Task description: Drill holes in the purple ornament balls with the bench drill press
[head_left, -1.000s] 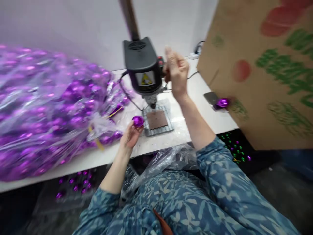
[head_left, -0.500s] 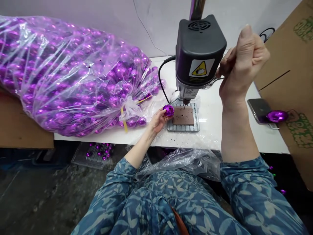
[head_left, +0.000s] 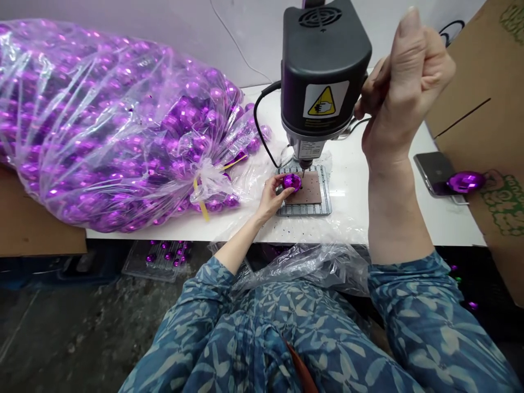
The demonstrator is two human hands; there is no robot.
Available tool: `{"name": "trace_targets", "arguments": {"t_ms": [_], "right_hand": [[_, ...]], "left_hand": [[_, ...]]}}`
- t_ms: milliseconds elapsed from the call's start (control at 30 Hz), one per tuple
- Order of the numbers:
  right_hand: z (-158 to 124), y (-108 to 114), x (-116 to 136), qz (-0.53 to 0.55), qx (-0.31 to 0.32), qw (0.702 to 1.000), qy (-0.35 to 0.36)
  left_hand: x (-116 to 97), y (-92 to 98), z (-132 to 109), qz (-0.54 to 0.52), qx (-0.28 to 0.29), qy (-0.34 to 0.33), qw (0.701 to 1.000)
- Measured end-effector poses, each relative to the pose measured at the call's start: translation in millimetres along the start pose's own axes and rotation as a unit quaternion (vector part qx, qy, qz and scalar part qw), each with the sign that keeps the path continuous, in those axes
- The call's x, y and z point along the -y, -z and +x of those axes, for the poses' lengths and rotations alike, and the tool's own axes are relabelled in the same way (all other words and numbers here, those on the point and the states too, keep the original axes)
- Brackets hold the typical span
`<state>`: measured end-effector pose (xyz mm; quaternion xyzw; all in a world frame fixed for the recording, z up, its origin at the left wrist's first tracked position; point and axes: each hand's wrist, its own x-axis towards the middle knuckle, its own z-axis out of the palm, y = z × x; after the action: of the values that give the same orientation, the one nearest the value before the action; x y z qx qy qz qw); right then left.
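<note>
Purple ball pinched in left hand, just beside the drill bit. Right hand well apart, curled by drill head, any grip hidden.

With the base plate as the dial's centre, the drill head blocks 12 o'clock, its thin bit hanging above the brown board. At 9 o'clock the left hand, fingers around a purple ball, fills the near side; beyond it bulges the stuffed bag. The looping cable narrows 11 o'clock. The right hand and its forearm bar the reach from 2 to 4. A bare strip of tabletop runs at 3 o'clock between plate and forearm; beyond, the phone and cardboard box hem it in. From 6 o'clock a low path crosses the front edge, above crumpled plastic.
</note>
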<state>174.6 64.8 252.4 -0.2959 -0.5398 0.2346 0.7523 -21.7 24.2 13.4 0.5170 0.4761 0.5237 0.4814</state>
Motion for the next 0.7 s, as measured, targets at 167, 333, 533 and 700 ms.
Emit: {"name": "trace_targets", "arguments": {"t_ms": [167,333,533,700], "right_hand": [[2,-1,-5,0.0,-0.014,1.0,0.008],[5,1,-13,-0.016,-0.015,1.0,0.015],[4,1,-11,-0.014,-0.013,1.0,0.008],[2,2,-8,-0.014,-0.016,1.0,0.003]], "left_hand": [[4,-10.4,3,-0.037,-0.018,0.031,0.999],[-9,-18.0,4,-0.07,-0.019,0.048,0.996],[-22,-22.5,2,0.016,0.01,-0.007,1.0],[-22,-26.3,0,0.039,0.079,-0.042,0.995]]}}
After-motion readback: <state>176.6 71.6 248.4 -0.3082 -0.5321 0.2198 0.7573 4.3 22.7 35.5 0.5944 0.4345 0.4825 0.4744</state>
